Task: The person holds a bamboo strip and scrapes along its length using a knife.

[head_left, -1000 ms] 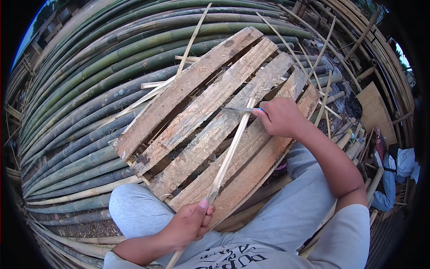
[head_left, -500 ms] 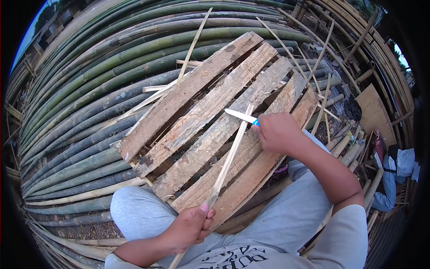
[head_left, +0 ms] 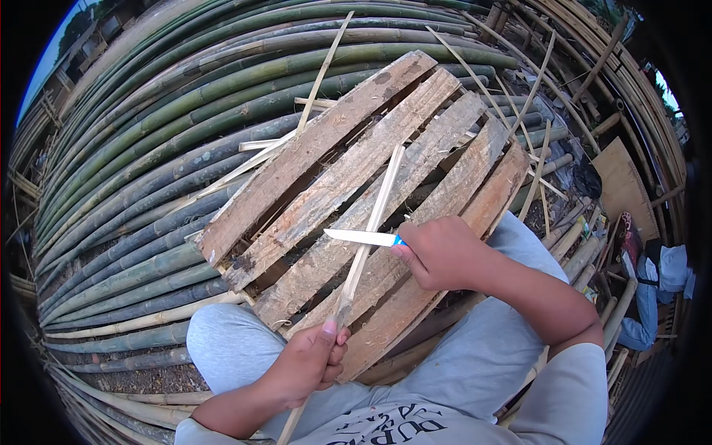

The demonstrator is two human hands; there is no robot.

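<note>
A pale bamboo strip (head_left: 376, 215) slants across the wooden slatted board (head_left: 319, 196) in front of me. My left hand (head_left: 311, 363) is closed round its lower part, thumb on top, with the tail end running down over my lap. In my right hand (head_left: 441, 252) is a knife (head_left: 360, 237) with a blue-and-white handle, mostly hidden by the fingers. Its blade lies across the strip about midway along, pointing left. Whether the edge bites into the strip I cannot tell. Fine shavings are scattered over the slats.
Long green bamboo poles (head_left: 222, 89) lie in rows beyond and left of the board. Several thin split strips (head_left: 324, 74) rest across them and by the board's right end. At the right are a plywood sheet (head_left: 624, 185) and a bundle of cloth (head_left: 653, 285).
The knife has come down along the strip toward my left hand, its blade turning more level. The strip's far end has shifted slightly left and up the board.
</note>
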